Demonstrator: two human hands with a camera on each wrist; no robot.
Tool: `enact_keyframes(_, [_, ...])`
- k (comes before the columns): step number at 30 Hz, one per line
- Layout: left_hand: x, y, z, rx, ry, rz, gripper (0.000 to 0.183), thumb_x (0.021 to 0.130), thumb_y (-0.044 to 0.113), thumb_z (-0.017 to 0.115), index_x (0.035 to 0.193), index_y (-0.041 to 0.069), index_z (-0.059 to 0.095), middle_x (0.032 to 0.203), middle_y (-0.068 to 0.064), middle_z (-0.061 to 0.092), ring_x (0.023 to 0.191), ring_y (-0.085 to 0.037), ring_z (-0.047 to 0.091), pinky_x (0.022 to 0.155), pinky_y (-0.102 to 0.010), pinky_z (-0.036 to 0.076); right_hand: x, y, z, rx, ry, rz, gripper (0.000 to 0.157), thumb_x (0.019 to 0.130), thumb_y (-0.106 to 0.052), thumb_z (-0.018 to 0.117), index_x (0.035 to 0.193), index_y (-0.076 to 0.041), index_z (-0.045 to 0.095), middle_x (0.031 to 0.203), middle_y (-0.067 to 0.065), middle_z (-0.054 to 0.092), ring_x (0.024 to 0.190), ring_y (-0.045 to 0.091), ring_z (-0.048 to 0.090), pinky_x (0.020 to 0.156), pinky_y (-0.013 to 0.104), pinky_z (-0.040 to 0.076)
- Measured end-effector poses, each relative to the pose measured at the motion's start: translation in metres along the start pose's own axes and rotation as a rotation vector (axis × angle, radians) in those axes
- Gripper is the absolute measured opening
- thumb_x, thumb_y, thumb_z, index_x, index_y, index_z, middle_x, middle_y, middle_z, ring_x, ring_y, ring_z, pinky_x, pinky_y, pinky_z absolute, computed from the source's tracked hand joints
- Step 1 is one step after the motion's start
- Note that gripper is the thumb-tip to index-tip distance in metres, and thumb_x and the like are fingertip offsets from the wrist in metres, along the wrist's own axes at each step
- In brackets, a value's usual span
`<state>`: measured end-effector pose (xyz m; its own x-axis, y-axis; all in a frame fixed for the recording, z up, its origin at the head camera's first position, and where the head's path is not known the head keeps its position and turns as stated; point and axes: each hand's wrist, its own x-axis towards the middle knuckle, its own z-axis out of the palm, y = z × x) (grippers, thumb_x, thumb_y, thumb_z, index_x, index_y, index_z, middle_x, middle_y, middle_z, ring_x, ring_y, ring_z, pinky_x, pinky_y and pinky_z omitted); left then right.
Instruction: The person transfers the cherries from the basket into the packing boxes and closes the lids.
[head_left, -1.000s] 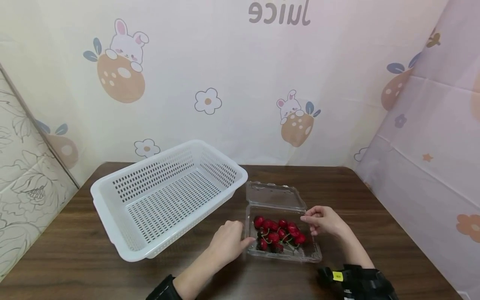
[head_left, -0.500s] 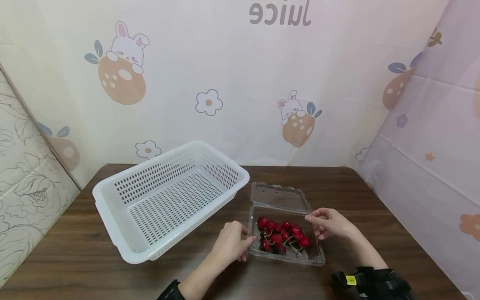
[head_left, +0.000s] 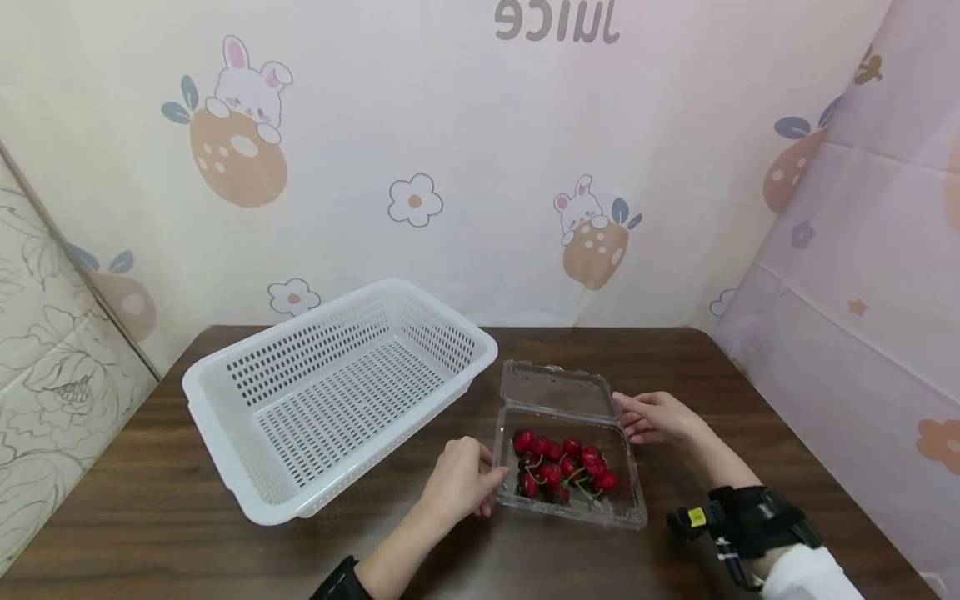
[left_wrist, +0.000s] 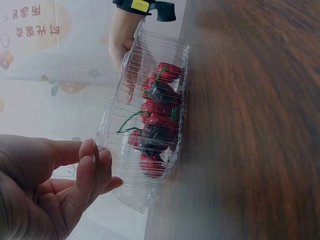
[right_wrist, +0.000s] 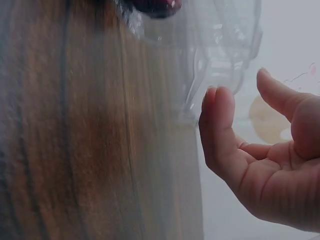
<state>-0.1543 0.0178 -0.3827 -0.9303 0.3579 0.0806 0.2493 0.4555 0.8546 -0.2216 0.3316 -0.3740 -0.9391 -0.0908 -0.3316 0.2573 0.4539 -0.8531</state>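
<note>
A clear plastic clamshell box (head_left: pixel 570 514) stands on the table with its lid (head_left: pixel 558 390) folded back. Several red cherries (head_left: pixel 551 473) with green stems lie in its base; dark patches show on some cherries (left_wrist: pixel 157 139) in the left wrist view. My left hand (head_left: pixel 461 479) pinches the box's left rim between thumb and fingers. Beside the lid's right corner, near the hinge, is my right hand (head_left: pixel 660 421). In the right wrist view its thumb and bent fingers are spread apart, with fingertips right at the clear plastic.
A large white perforated basket (head_left: pixel 337 404) sits on the left of the brown wooden table (head_left: pixel 150 500), with nothing in it. A printed curtain (head_left: pixel 480 167) hangs behind the table's far edge, and another stretch runs along the right side.
My right hand has moved from the base's right rim back toward the lid's corner. My left hand has taken hold of the left rim, and the box has shifted slightly right.
</note>
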Motion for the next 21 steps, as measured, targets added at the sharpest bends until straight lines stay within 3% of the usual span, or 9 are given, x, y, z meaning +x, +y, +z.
enact_keyframes(10, [0.0, -0.001, 0.0, -0.015, -0.003, -0.008, 0.012, 0.081, 0.004, 0.061, 0.075, -0.007, 0.061, 0.041, 0.001, 0.052, 0.031, -0.01, 0.049, 0.033, -0.023, 0.041, 0.029, 0.011, -0.008, 0.14, -0.069, 0.046, 0.063, 0.093, -0.035, 0.043, 0.121, 0.021, 0.032, 0.091, 0.009, 0.059, 0.077, 0.012, 0.059, 0.073, 0.028, 0.049])
enact_keyframes(21, [0.001, 0.0, -0.001, -0.003, -0.01, -0.018, 0.013, 0.081, 0.005, 0.062, 0.08, -0.008, 0.061, 0.042, 0.001, 0.052, 0.032, -0.01, 0.049, 0.034, -0.023, 0.041, 0.045, 0.021, -0.012, 0.37, -0.232, 0.033, 0.062, 0.096, -0.025, 0.037, 0.131, 0.018, 0.01, 0.099, 0.007, 0.061, 0.089, 0.012, 0.06, 0.08, 0.026, 0.046])
